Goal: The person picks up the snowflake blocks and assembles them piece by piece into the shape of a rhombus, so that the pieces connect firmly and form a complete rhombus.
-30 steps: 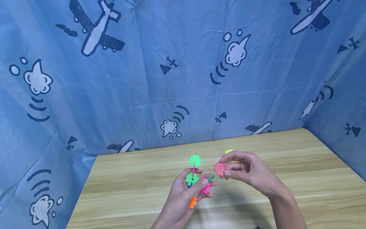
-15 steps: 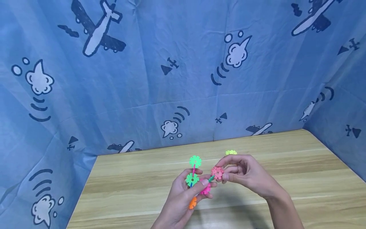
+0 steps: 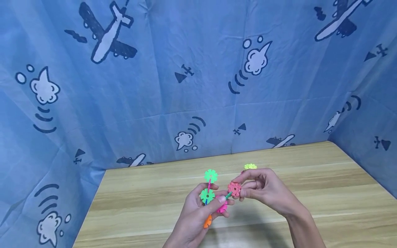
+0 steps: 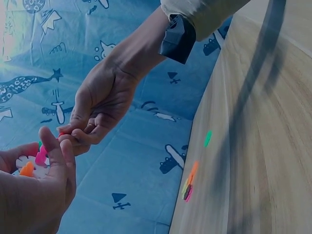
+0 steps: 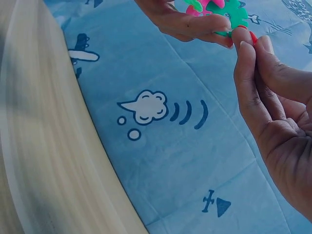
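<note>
My left hand holds a cluster of joined, notched plastic snowflake discs over the table. Two bright green discs, one at the top, are linked by a narrow pink disc seen edge-on. A pink disc, an orange disc and a darker green disc also show around the thumb; the left wrist view adds a white disc. Between thumb and fingers my right hand pinches a coral-red disc, its edge right at the darker green disc. Fingers hide most of the red disc in both wrist views.
A yellow disc lies on the wooden table behind my right hand. In the left wrist view, a green disc and an orange disc beside other coloured pieces lie there. A blue printed curtain surrounds the table.
My right hand has moved left and slightly down, bringing the red disc from a gap away up to the darker green disc's edge. The left hand has barely moved.
</note>
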`<move>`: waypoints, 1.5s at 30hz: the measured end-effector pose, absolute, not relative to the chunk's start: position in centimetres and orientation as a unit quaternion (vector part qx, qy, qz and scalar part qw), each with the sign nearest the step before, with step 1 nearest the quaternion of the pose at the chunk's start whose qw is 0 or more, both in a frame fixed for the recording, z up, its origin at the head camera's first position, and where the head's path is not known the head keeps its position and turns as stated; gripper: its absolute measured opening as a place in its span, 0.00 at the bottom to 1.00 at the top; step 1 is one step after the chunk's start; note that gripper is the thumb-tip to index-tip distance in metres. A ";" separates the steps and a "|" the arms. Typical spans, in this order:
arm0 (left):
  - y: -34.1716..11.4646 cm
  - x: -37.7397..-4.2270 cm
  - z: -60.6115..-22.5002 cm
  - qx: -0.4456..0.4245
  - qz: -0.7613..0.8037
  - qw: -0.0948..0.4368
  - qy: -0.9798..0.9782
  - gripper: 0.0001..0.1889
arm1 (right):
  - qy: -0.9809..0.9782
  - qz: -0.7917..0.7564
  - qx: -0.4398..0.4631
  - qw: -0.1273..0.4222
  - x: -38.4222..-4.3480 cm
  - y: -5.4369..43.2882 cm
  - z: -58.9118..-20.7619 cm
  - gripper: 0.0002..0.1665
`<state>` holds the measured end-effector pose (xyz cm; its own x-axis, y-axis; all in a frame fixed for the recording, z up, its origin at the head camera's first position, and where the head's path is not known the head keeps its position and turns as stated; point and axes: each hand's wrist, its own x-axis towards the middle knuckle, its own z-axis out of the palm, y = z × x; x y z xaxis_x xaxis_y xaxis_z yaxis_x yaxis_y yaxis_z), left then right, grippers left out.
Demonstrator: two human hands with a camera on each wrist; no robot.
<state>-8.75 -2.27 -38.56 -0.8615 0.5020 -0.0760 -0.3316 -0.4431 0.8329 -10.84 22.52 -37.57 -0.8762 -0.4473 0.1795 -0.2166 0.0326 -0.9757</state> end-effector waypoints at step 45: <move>-2.6 -8.5 -38.3 0.073 0.861 0.222 0.451 0.34 | 0.955 -0.278 -0.016 0.103 -13.0 30.4 -43.5 0.31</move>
